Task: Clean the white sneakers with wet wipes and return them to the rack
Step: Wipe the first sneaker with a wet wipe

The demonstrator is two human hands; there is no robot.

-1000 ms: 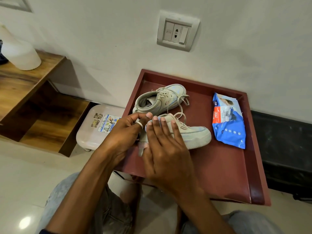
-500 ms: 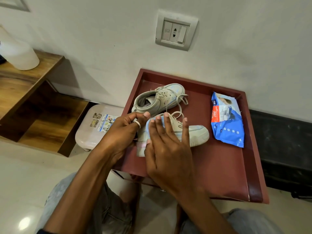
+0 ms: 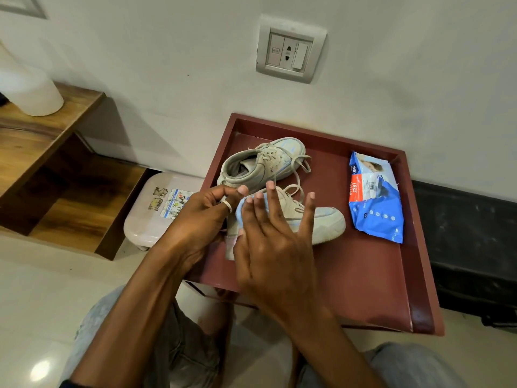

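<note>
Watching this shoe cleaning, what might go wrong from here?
Three possible slips:
1. The near sneaker has loose laces looping toward the far sneaker; lifting one may drag the other.
2. The right hand presses the wet wipe with spread fingers, so it may bunch and miss dirt.
3. The red tray seems to overhang its support toward the person; leaning on it might tip it.

L hand (image 3: 201, 219) curled in grip, R hand (image 3: 275, 247) fingers splayed.
</note>
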